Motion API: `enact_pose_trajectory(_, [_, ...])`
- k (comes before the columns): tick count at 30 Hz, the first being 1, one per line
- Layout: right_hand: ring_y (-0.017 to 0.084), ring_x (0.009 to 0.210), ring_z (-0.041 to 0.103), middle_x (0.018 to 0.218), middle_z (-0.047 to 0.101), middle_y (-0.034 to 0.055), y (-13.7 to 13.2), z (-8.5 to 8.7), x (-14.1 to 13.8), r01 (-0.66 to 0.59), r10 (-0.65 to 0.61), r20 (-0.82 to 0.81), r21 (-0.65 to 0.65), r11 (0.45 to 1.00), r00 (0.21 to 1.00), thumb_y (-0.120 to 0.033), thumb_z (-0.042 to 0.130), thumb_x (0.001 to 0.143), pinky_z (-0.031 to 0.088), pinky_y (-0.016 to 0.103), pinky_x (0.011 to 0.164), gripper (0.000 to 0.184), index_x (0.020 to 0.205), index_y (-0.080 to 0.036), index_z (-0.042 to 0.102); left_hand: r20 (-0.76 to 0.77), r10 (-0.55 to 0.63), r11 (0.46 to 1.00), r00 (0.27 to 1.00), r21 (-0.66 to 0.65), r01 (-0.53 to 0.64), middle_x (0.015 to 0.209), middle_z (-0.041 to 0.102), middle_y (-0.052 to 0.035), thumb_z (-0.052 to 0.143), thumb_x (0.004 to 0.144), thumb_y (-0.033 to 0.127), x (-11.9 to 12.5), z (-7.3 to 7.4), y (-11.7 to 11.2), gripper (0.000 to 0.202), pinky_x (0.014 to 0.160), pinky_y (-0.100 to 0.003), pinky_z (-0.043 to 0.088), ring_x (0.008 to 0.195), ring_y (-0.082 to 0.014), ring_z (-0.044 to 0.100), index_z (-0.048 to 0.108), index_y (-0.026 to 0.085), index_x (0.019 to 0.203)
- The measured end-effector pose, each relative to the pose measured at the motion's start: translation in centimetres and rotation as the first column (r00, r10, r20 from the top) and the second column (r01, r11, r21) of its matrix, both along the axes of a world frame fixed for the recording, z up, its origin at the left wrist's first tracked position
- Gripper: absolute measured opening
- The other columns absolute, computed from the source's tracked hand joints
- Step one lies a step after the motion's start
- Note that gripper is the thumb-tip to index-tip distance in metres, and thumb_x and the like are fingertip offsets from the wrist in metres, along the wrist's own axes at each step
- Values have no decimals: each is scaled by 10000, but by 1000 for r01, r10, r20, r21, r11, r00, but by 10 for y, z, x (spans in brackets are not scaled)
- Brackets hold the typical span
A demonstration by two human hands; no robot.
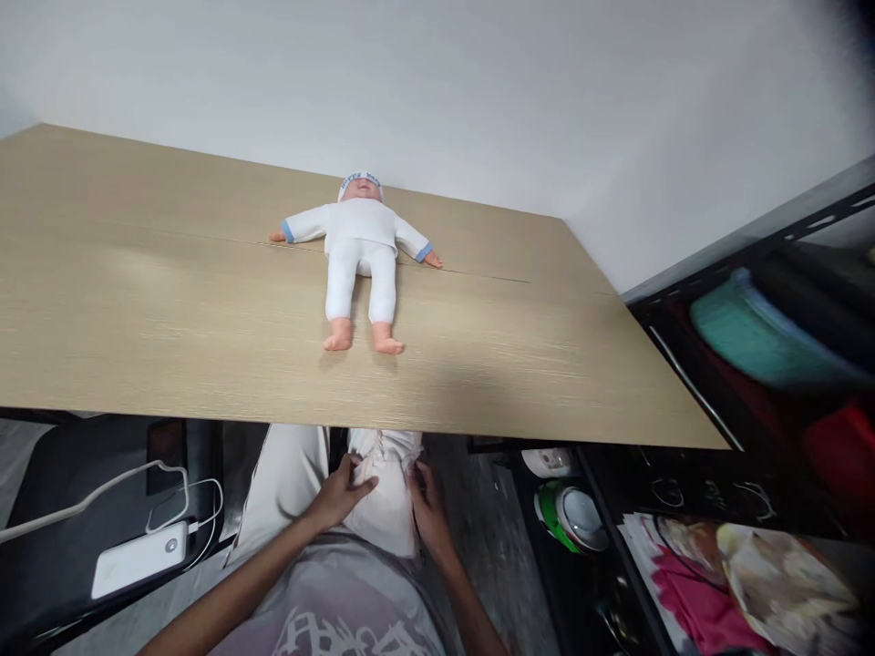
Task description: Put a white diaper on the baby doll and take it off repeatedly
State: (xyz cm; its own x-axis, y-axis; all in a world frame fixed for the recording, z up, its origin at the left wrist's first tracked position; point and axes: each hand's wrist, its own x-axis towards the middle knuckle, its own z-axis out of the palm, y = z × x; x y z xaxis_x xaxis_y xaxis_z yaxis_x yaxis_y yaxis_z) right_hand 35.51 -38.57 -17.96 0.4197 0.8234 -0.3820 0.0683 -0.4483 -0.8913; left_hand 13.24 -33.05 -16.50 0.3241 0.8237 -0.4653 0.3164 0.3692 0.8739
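Observation:
A baby doll (361, 228) in a white top, white trousers and a white headband with blue lettering lies on its back on the wooden table (170, 337), arms spread, feet pointing toward me. Below the table's front edge, a thin white cloth (383, 510), gathered near its top, rests over my lap. My left hand (344, 495) pinches its left side. On the opposite side, my right hand (427, 510) has its fingers closed at the cloth's edge. What kind of cloth piece it is, I cannot make out.
To the left, a white power bank (140, 558) with cables lies on a black seat (61, 483). On the right, a dark shelf rack (594, 483) holds a green-banded container (571, 515), pink cloth (697, 583) and a teal item (766, 333). A white wall stands behind the table.

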Motion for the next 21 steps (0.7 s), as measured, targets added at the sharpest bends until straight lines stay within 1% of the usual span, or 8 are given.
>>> enact_pose_trajectory(3, [361,1209,802,1229,868,88,11,22,-11,31,-44,-131,-101,994,990,-932,886,652,665,448,990,836,1161,-274,808,110,12,996,994,-84,-3,1318,831,-186,800,768,937,13,5,0,987,1101,-484,627,1278,-409,773,714,172,1386])
enact_pose_trajectory(5, [388,1233,807,1267,869,123,5,43,-15,-7,-14,-212,-100,995,977,-906,929,631,674,475,1006,876,1186,-238,814,195,17,991,981,-137,10,1373,818,-230,786,760,966,13,22,-14,1080,1097,-493,644,1293,-423,777,704,127,1436])
enact_pose_trajectory(7, [404,1275,800,1332,859,165,-14,69,-17,-65,52,-246,-45,997,968,-878,922,711,669,497,1062,860,1229,-200,815,277,43,987,960,-160,2,1448,795,-237,798,825,916,5,55,-37,1038,1142,-488,638,1339,-417,765,699,117,1480])
enact_pose_trajectory(9, [399,1350,778,1430,829,176,-42,97,-19,-65,62,-216,-7,998,974,-815,922,794,660,487,1115,813,1313,-200,807,291,62,993,955,-111,-31,1551,758,-181,797,961,769,-10,100,-63,822,1231,-458,596,1437,-380,721,705,181,1528])
enact_pose_trajectory(11, [368,1377,772,1507,797,155,-68,125,-21,-50,58,-181,47,998,982,-718,935,856,669,435,1110,761,1416,-228,776,232,-12,1000,973,2,12,1595,743,-121,768,1048,641,-28,145,-84,639,1261,-425,575,1486,-344,691,713,260,1559])
enact_pose_trajectory(13, [327,1284,810,1435,828,128,-82,151,-26,-108,131,-159,146,983,979,-631,912,924,688,379,1048,660,1436,-240,767,200,-94,991,975,111,73,1532,782,-95,767,1052,597,-43,175,-96,554,1194,-394,617,1382,-320,744,754,291,1514])
enact_pose_trajectory(16, [269,1033,841,1139,870,84,-67,179,-37,-222,256,-76,301,927,964,-566,861,986,702,317,903,458,1291,-229,802,174,-70,981,982,188,37,1387,840,-86,803,1001,617,-51,185,-95,501,1079,-390,673,1229,-318,794,821,290,1381])
enact_pose_trajectory(21, [216,855,791,986,822,47,-3,197,-60,-265,253,83,394,880,964,-538,764,1059,673,291,792,325,1122,-220,758,210,274,944,938,129,-305,1397,835,-121,905,872,711,-37,164,-56,679,1144,-462,653,1312,-382,776,800,243,1353])
